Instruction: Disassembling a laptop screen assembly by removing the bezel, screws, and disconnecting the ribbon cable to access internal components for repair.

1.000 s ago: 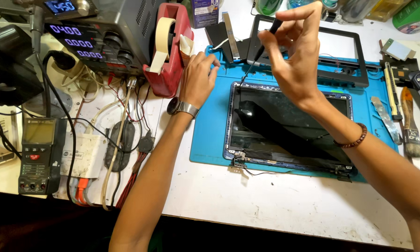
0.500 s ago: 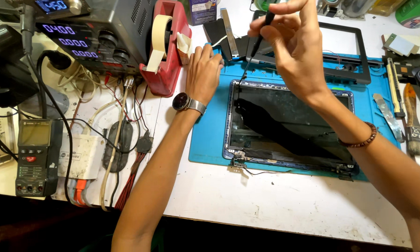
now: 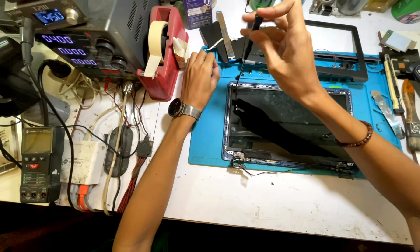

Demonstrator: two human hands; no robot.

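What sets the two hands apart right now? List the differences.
The right hand is raised above the laptop screen panel, pinching a thin black screwdriver upright; the left hand lies palm-down on the blue mat, holding nothing. The left wrist wears a watch; the right wears a bead bracelet. Both are bare and sit near the panel's top left corner.

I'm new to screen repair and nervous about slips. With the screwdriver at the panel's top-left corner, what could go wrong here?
The screwdriver tip sits right at the edge of the screen panel; held by the right hand only at its top, it might skid onto the glass.
Small loose screws lie on the blue mat near the left hand; a nudge could scatter them.
A thin wire trails off the panel's lower edge and might snag.
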